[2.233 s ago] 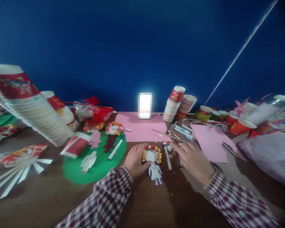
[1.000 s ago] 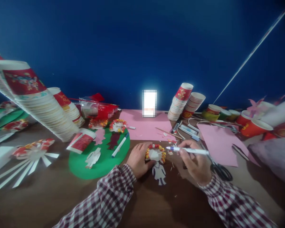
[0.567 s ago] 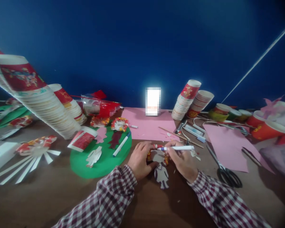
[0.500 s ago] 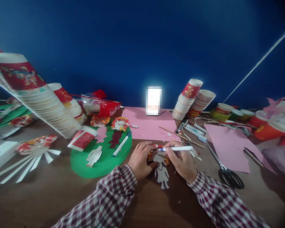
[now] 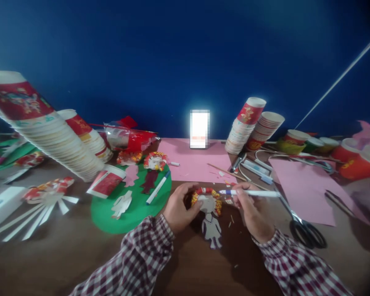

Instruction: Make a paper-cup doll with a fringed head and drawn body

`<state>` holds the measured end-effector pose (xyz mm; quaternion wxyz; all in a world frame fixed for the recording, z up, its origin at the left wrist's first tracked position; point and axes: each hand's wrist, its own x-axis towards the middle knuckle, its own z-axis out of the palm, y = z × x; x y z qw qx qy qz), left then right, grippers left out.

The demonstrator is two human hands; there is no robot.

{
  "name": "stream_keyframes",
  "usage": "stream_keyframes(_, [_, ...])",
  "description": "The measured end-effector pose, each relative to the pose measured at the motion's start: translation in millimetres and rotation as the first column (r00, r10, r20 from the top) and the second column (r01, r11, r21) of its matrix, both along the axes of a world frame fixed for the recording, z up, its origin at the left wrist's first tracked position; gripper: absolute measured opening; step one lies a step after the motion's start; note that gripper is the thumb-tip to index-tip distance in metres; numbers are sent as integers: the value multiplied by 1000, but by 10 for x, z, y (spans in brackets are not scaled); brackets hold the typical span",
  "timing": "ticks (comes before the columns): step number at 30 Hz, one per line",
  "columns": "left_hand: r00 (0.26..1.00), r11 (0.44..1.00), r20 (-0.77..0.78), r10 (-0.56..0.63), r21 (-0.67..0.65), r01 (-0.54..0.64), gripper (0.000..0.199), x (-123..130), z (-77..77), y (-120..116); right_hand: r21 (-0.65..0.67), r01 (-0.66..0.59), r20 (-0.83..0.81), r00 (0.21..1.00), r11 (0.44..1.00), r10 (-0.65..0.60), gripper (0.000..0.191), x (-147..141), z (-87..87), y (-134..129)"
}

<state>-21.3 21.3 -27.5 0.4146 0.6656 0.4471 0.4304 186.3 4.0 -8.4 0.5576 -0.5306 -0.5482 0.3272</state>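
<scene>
My left hand point(image 5: 185, 207) grips the left side of a paper doll point(image 5: 212, 228), its thumb pressed on the round head. The doll has a white body with a dark outline and curled red and yellow paper strips around the head. My right hand point(image 5: 254, 211) is closed around a white marker point(image 5: 259, 193), held nearly level. The marker's purple end points left, just to the right of the doll's curls, and appears apart from them. Small paper scraps lie on the table beneath the right hand.
A green paper disc point(image 5: 123, 220) at left carries paper figures and a blue-capped marker point(image 5: 158, 188). Stacked paper cups point(image 5: 49, 131) lean at far left, with more cups point(image 5: 246, 125) at back right. Black-handled scissors point(image 5: 308, 232) lie right of my hand, beside pink paper point(image 5: 308, 197).
My right hand has moved right with the marker, away from the doll's head, so the head and curls show more. My left hand stays on the doll.
</scene>
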Motion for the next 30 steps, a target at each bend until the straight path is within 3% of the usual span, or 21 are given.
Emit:
stream_keyframes(2, [984, 993, 178, 30, -115, -9, 36, -5, 0, 21, -12, -13, 18, 1000, 1000, 14, 19, -8, -9, -2])
stream_keyframes(4, [971, 986, 228, 76, -159, -40, 31, -16, 9, 46, -11, -31, 46, 998, 999, 31, 19, -24, -1, -14])
stream_keyframes(18, [954, 963, 129, 271, -49, -267, 39, -58, 25, 91, 68, -1, 232, 973, 998, -15, 17, -55, 67, -42])
stream_keyframes(22, [964, 968, 80, 252, -17, -251, 47, -56, 54, 62, 146, -157, 466, 882, 977, 73, 12, -96, 106, -80])
stream_keyframes(27, [988, 987, 17, 156, 23, -157, 24, -25, 74, 4, 164, -325, 678, 723, 932, 133, 34, -18, 126, -152])
stream_keyframes(30, [996, 995, -63, 69, 70, -64, 41, 4, 37, -11, 148, -320, 746, 657, 936, 106, 39, 166, 137, -230])
